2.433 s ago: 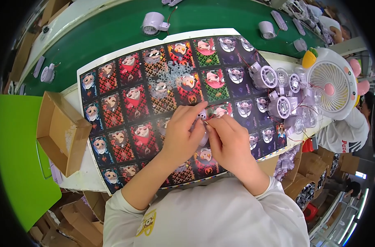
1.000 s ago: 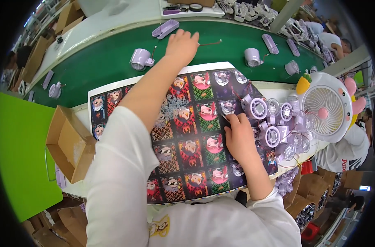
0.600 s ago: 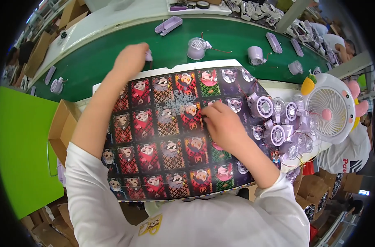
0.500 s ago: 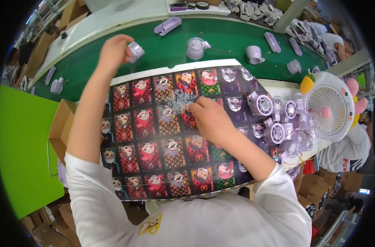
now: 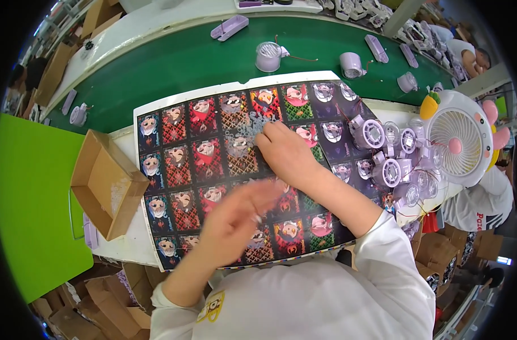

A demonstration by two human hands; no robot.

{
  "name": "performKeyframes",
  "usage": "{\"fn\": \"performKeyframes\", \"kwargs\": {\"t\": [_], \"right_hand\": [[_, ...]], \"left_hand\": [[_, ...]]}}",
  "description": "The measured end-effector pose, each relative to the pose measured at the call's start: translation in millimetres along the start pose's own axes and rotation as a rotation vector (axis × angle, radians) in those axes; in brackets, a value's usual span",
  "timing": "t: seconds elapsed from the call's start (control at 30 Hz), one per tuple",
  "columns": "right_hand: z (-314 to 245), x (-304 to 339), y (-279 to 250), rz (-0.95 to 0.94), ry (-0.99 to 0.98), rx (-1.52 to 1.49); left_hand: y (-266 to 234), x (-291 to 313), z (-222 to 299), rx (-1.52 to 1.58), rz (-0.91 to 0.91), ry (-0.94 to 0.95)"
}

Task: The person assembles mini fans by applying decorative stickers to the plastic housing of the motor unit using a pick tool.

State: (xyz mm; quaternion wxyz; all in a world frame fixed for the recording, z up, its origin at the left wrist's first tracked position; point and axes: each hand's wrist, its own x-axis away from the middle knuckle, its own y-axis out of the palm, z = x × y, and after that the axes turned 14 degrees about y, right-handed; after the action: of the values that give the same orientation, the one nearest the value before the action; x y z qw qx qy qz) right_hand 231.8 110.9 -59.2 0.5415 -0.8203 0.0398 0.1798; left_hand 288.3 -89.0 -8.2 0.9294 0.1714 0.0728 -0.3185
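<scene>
My right hand [image 5: 284, 153] rests on the printed sheet [image 5: 182, 161], fingers curled down at the edge of a pile of small clear rings [image 5: 244, 136]. Whatever its fingertips pinch is hidden. Lower on the sheet, my left hand [image 5: 238, 218] is smeared by motion, so its fingers and anything in them are unclear. A tiny pale spot shows under it. Right of my right hand, several lilac motor housings with clear cups [image 5: 391, 170] stand clustered at the sheet's right side, with thin wires.
A green belt [image 5: 156, 73] runs beyond the sheet, carrying a lilac cup-shaped housing [image 5: 268, 58] and a lilac tray-like shell [image 5: 230, 28]. An open cardboard box [image 5: 94, 195] holding clear bits stands left. A white fan [image 5: 457, 144] stands right. Cardboard boxes lie below the table.
My left hand has come back from the belt to the sheet. The lilac housing it held there no longer shows at that spot. My right hand stays by the rings.
</scene>
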Motion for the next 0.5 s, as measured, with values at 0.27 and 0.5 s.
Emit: {"fn": "performKeyframes", "kwargs": {"t": [0.27, 0.5], "right_hand": [[-2.8, -0.6, -5.3, 0.094, 0.076, -0.104], [-30.6, 44.9, -109.8, -0.034, 0.375, -0.901]], "left_hand": [[19.3, -6.3, 9.9, -0.963, -0.280, 0.332], [26.4, -32.2, 1.5, -0.873, -0.192, 0.547]]}}
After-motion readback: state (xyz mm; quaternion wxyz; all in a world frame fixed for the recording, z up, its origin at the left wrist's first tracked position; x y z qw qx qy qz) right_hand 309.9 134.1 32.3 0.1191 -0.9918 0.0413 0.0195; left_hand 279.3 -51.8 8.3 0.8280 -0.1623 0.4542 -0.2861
